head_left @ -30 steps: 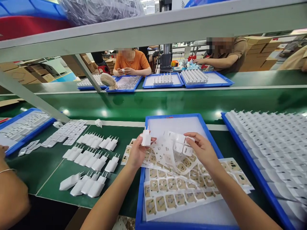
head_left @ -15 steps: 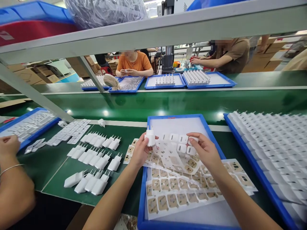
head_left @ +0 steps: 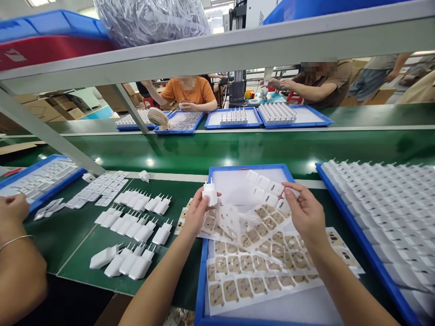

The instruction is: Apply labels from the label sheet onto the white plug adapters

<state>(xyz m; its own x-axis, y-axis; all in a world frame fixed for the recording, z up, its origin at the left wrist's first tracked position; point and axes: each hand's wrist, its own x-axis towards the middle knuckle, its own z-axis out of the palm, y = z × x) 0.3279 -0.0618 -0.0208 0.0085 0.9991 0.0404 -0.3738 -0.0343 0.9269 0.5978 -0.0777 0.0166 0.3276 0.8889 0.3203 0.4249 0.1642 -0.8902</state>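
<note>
White plastic fills both hands at a green workbench [head_left: 78, 267], where a person seen from above the forearms holds a white plug [head_left: 210, 194] upright in the left hand [head_left: 195, 210], its two metal prongs pointing up. Thumb and fingers close around the plug, which sits over the left edge of a blue tray [head_left: 251, 168]. The right hand [head_left: 304, 208] pinches the corner of a sticker sheet [head_left: 272, 192], whose rounded white squares carry small dark lettering; the sheet slants across the tray, well apart from the plug. Beneath it, sheets of tan pieces [head_left: 238, 290] overlap in the tray and spill past its sides. To the left, loose plugs [head_left: 136, 222] lie on the bench in uneven rows, most with prongs aimed away from the person, near a patch of flat white pieces [head_left: 98, 188]. At far left, a neighbour's hand [head_left: 15, 208], a thin bracelet [head_left: 15, 241] on the wrist, rests at the edge of a second blue tray [head_left: 76, 175]; what that hand holds, if anything, cannot be told. At right, another tray [head_left: 353, 242] is packed with white prong-topped parts [head_left: 384, 213]. Across the bench, a worker in an orange shirt [head_left: 190, 93] sits behind a small fan [head_left: 158, 117] and more trays, while a worker in brown [head_left: 322, 86] leans over the far table. Overhead, a pale shelf [head_left: 204, 52] bears a bulging clear bag [head_left: 152, 22].
</note>
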